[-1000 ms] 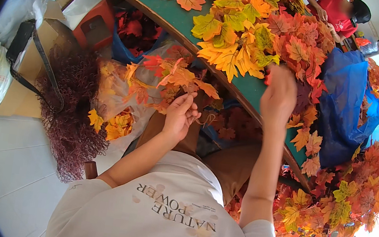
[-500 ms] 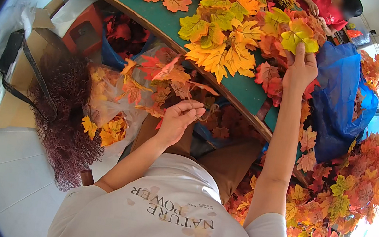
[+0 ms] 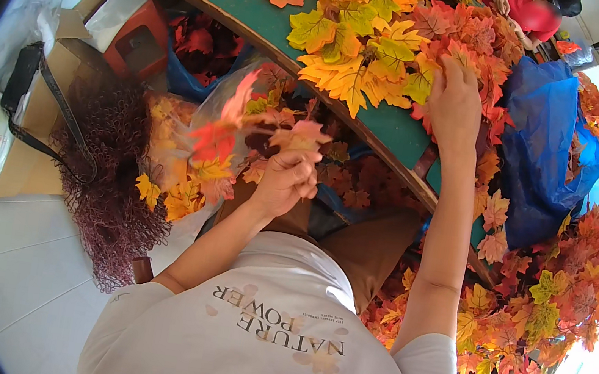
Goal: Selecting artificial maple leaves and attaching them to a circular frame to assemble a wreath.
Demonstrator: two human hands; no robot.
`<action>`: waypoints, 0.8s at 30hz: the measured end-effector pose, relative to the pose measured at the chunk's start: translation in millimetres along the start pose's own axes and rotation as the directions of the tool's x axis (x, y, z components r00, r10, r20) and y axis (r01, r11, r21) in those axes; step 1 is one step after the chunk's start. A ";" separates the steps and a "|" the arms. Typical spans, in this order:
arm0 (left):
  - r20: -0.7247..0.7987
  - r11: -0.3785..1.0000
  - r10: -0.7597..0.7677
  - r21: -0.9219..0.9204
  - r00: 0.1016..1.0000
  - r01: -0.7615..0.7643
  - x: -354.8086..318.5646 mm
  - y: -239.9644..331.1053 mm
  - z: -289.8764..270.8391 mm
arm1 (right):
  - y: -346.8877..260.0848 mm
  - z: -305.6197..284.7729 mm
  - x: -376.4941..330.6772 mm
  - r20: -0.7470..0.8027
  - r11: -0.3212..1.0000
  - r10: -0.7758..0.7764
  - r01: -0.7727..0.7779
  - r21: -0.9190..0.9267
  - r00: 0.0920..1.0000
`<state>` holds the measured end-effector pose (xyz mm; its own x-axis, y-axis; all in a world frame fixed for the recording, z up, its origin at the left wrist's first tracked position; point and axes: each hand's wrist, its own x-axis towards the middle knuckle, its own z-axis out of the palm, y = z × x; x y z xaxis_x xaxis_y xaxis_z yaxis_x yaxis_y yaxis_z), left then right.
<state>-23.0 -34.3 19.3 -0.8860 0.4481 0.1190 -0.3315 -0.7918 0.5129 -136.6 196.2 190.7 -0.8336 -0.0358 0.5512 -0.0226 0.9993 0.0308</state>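
Note:
My left hand (image 3: 286, 183) is closed in front of my lap, its fingers curled round the stem end of a spray of artificial maple leaves (image 3: 227, 127). Those red, orange and yellow leaves stick out to the left and are smeared by motion. On the green table, my right hand (image 3: 455, 105) reaches into a pile of orange leaves (image 3: 478, 36); its fingertips are partly lost among them, so its grip does not show. Just left of it lie yellow and green leaves (image 3: 357, 50), heaped near the table's edge.
The green tabletop (image 3: 261, 25) has a wooden edge. Blue plastic bags (image 3: 543, 145) stand to the right, above a large leaf heap (image 3: 527, 311). At left are a dark purple curly bundle (image 3: 106, 175), a cardboard box (image 3: 40, 127) and an orange-red container (image 3: 138, 42). A person in red (image 3: 534, 17) sits across.
The yellow-green leaf no longer shows in my right hand, which has moved slightly left over the pile. My left hand has turned, and its leaf spray has swung.

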 end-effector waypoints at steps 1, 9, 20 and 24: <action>-0.044 0.991 -0.006 -0.136 0.999 0.000 -1.0 -2.5 3.1 | -7.0 -3.2 2.0 -0.057 0.973 -0.110 0.119 0.197 0.992; -0.128 0.999 -0.026 -0.040 0.991 0.021 10.1 5.8 23.7 | 10.9 24.6 10.4 -0.038 0.853 -0.487 0.484 0.193 0.873; -0.049 0.993 -0.107 -0.043 0.993 0.105 9.6 3.2 25.0 | 42.7 -7.4 29.7 -0.402 0.959 -0.282 0.256 -0.119 0.871; -0.026 0.999 -0.035 -0.003 0.999 0.035 8.1 0.5 30.9 | 36.8 -34.4 -4.1 -0.024 0.228 0.477 -0.097 0.969 0.878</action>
<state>-20.3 -18.2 46.8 -0.8819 0.4646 0.0792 -0.3633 -0.7771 0.5139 -115.1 232.7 218.3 -0.7295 0.4453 0.5192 -0.4590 0.2440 -0.8543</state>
